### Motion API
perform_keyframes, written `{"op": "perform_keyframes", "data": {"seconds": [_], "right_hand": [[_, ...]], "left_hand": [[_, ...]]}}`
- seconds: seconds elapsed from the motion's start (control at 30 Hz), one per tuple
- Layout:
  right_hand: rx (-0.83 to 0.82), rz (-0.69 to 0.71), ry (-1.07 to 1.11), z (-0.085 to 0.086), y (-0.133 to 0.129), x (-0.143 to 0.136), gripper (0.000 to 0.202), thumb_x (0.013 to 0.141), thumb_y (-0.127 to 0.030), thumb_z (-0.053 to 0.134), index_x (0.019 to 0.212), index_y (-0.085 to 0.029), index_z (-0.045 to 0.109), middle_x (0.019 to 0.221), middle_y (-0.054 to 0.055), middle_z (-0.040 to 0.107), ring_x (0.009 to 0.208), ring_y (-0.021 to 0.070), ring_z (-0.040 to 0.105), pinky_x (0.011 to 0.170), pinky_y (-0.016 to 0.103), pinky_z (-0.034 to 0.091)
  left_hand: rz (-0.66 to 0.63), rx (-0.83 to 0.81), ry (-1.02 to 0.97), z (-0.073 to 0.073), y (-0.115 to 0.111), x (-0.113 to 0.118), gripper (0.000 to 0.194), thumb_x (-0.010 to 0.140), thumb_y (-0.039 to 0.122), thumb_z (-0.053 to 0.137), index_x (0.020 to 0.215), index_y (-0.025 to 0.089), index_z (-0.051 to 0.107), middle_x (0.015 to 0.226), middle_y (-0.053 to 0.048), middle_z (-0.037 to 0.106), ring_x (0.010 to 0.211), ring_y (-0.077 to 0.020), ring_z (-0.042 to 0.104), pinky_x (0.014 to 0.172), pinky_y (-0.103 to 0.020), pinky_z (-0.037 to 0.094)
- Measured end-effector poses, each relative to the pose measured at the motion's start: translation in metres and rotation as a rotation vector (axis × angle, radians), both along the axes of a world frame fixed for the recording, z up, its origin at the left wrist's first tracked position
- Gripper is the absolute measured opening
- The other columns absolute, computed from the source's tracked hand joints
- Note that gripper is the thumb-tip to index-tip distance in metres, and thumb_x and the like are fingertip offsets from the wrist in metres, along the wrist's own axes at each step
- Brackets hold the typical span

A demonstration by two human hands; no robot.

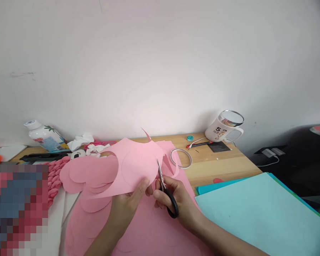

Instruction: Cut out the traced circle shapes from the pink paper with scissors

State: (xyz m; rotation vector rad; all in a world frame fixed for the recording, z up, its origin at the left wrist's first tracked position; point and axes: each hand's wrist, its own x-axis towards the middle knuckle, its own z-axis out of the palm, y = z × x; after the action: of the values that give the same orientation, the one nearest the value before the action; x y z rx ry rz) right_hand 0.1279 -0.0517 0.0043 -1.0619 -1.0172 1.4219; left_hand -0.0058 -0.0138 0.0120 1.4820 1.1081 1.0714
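My left hand (130, 204) pinches the lower edge of a pink paper sheet (138, 160), its thumb on top. A faint circle outline shows on the sheet, and curved pieces are cut out of its edges. My right hand (173, 197) grips black-handled scissors (171, 202); their blades point up at the sheet's right edge, beside the outline. A thin curled strip of the paper hangs to the right of the blades. Beneath both hands lie more pink sheets (154, 227), with rounded pink cut-outs (92, 170) piled at the left.
Light blue sheets (261, 209) lie at the right. A white mug (224, 128), a tape ring (185, 159) and a cable stand behind on the wooden table (216, 167). A white bottle (46, 137), crumpled tissue (80, 141) and pink braided material (54, 177) are at the left.
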Motion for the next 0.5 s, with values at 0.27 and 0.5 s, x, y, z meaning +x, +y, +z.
{"op": "perform_keyframes", "data": {"seconds": [0.27, 0.5], "right_hand": [[0.094, 0.035, 0.024, 0.001, 0.0032, 0.0034, 0.036, 0.07, -0.053, 0.066, 0.075, -0.02, 0.051, 0.061, -0.001, 0.058, 0.061, 0.0156, 0.053, 0.058, 0.027, 0.037], [0.091, 0.012, -0.017, 0.0013, 0.0027, 0.0038, 0.035, 0.07, -0.05, 0.068, 0.073, -0.019, 0.052, 0.062, -0.002, 0.052, 0.059, 0.013, 0.044, 0.055, 0.024, 0.032]], "left_hand": [[0.0, -0.023, 0.167, 0.0019, -0.0035, -0.0016, 0.035, 0.073, 0.038, 0.058, 0.043, 0.022, 0.051, 0.049, 0.001, 0.057, 0.054, -0.0163, 0.056, 0.063, -0.028, 0.047], [-0.07, -0.071, 0.091, 0.0059, -0.0012, -0.0012, 0.036, 0.074, 0.034, 0.057, 0.043, 0.021, 0.043, 0.048, 0.003, 0.049, 0.052, -0.0136, 0.051, 0.06, -0.025, 0.045]]}}
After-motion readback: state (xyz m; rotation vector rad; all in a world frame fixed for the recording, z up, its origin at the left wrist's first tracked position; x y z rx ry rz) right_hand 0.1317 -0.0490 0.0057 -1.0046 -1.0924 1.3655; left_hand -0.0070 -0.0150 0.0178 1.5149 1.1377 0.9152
